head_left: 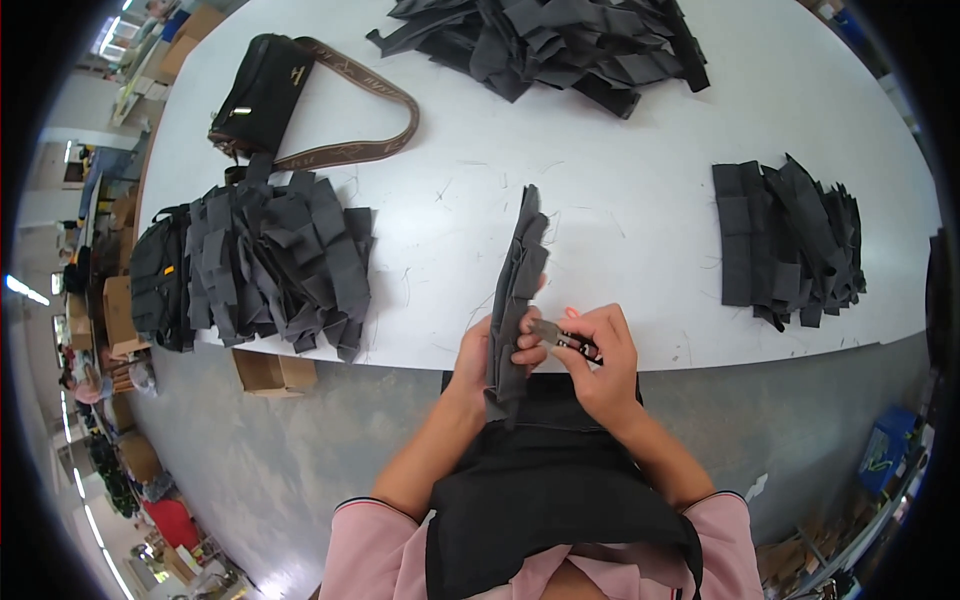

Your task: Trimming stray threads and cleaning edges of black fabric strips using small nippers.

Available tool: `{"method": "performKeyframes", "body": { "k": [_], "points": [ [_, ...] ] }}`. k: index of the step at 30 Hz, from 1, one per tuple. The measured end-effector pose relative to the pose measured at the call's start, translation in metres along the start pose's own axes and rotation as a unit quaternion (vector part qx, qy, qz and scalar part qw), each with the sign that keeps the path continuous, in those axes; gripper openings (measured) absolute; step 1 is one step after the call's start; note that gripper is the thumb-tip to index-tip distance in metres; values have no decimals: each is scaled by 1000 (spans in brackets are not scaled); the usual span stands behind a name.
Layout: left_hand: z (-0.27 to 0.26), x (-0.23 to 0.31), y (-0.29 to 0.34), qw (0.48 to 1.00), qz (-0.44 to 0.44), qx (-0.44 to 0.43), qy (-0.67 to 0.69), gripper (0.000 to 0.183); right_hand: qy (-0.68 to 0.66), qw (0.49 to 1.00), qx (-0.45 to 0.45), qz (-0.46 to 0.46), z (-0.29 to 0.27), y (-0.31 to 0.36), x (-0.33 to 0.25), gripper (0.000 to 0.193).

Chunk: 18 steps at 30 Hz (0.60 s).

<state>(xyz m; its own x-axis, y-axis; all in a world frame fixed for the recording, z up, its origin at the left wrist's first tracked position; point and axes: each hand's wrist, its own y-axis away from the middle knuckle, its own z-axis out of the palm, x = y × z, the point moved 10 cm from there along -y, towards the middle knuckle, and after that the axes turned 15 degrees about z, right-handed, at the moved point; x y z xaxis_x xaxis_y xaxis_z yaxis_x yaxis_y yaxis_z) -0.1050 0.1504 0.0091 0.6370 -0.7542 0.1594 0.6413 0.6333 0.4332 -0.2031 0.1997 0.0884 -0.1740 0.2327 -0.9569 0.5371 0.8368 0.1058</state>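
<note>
My left hand (474,358) is closed around a folded, dark grey fabric piece (513,290), which stands up lengthwise over the table's near edge. Its fingers come round to the right side of the cloth. In my right hand (610,365) are small thread snips (577,344) with dark handles, their metal blades pointing left. The blade tips are close to my left fingertips and the fabric; whether they touch it I cannot tell. A heap of similar dark grey pieces (275,260) lies to the left, and a flatter stack of them (785,240) is on the right.
Another big heap of dark fabric (560,50) covers the far part of the white table (450,230). A black shoulder bag (265,95) with a brown strap and a black backpack (160,280) sit at the left. Below the near edge is a cardboard box (270,372). Loose threads dot the tabletop.
</note>
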Motion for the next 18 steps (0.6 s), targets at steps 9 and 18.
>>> {"method": "performKeyframes", "body": {
  "k": [9, 18],
  "points": [
    [1, -18, 10, 998, -55, -31, 16, 46, 57, 991, -8, -125, 17, 12, -27, 26],
    [-1, -21, 7, 998, -56, -31, -22, 44, 87, 987, 1, -138, 19, 15, -31, 27]
  ]
}}
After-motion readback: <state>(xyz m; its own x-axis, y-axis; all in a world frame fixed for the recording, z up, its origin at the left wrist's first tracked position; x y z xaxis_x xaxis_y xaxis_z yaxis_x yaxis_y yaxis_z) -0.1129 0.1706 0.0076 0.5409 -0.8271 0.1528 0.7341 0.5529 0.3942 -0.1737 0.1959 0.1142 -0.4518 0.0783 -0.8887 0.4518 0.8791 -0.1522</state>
